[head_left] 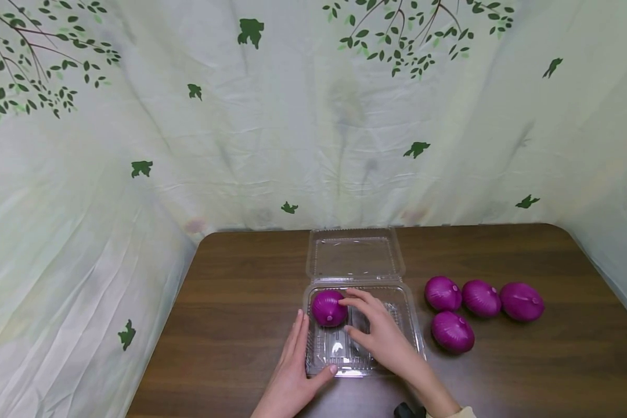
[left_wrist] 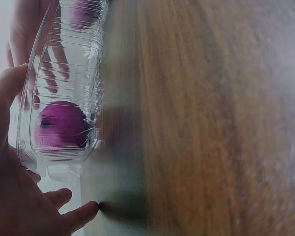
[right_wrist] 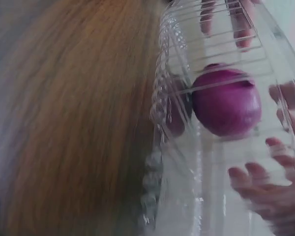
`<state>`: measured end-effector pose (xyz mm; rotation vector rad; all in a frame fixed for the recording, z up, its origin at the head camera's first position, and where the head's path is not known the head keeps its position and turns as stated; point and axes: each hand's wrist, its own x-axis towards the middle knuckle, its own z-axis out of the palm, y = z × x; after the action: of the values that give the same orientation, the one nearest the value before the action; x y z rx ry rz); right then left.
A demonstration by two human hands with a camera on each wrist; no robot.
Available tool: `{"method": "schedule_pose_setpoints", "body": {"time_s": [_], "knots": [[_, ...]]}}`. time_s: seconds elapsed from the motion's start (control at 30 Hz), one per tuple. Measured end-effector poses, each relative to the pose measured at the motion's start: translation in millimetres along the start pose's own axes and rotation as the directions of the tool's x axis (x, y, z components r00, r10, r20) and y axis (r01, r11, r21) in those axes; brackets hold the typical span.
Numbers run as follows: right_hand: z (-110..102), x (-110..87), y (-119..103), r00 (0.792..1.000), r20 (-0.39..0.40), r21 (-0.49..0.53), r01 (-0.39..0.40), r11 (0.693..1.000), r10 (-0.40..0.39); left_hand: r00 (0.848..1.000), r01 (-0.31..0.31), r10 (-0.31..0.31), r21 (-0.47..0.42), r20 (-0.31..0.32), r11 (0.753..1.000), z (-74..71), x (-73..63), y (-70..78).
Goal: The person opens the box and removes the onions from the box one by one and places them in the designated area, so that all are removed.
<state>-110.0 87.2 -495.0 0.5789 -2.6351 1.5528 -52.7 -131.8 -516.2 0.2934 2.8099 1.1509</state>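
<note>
A single red onion (head_left: 328,308) sits in the back left part of a clear plastic clamshell container (head_left: 415,339), whose lid (head_left: 355,255) lies folded back. My left hand (head_left: 295,374) rests along the container's left wall with straight fingers, the thumb over the front left corner. My right hand (head_left: 381,334) hovers over the container, fingers spread and slightly bent, index fingertip right at the onion's right side. In the right wrist view the onion (right_wrist: 226,101) shows through the clear wall with the right fingers (right_wrist: 265,184) apart from it.
Right of the container lie several loose red onions: one nearest it at the front (head_left: 452,332), others in a row behind, ending with the far right one (head_left: 522,301). The brown wooden table (head_left: 240,302) meets a leaf-print curtain (head_left: 271,145) at its back edge.
</note>
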Motion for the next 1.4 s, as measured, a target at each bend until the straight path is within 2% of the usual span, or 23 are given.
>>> {"method": "schedule_pose_setpoints", "body": {"time_s": [0.3,0.6,0.83,1.13,1.4], "knots": [[11,12.9,4,1.0,0.021,-0.019,0.008,1.0,-0.008,1.0,-0.011,0.011,0.011,-0.003,1.0,0.2,0.0,0.0],[20,21.2,5,0.997,0.071,0.017,0.026,1.0,-0.027,1.0,-0.011,0.011,0.005,-0.005,1.0,1.0,-0.5,-0.1],[24,21.7,5,0.994,0.108,0.079,-0.013,0.997,0.005,1.0,-0.022,0.022,0.007,-0.017,1.0,2.0,-0.7,-1.2],[25,22.8,8,0.993,0.112,0.155,-0.063,0.986,0.046,0.999,-0.04,0.04,0.004,-0.023,0.999,1.7,-1.4,-1.6],[22,22.2,9,0.99,0.117,0.219,-0.108,0.97,0.083,1.0,-0.012,0.013,0.007,-0.006,1.0,0.3,-0.9,0.9]]}}
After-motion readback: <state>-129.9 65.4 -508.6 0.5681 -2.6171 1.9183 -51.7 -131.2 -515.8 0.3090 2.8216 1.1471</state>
